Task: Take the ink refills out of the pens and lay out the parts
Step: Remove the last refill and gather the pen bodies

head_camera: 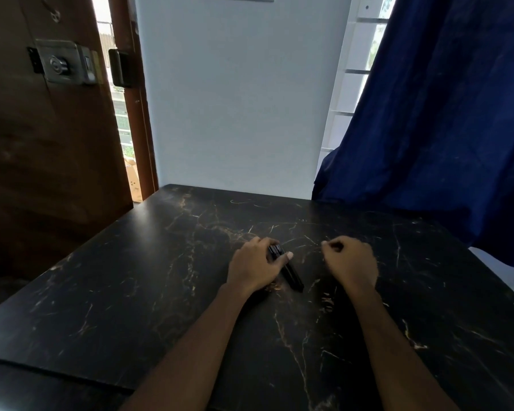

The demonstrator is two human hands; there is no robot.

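**Pens bunched under the left hand, mid-tabletop**

The dark marble-look tabletop is taking up most of the view. Its far edge is butting against a pale wall and its left edge is running diagonally back toward a wooden door. A blue curtain is hanging over the far right corner.

The left hand is sitting around the middle, well away from every edge, with fingers curling over a bundle of black pens and the thumb pressing on their right side. The pens are lying on the surface, slanting toward the camera and poking out past the thumb.

The right hand is sitting near them but apart, fingers curling in. Can't tell if it's pinching anything. Wide stretches of surface are showing to the left, right and front.
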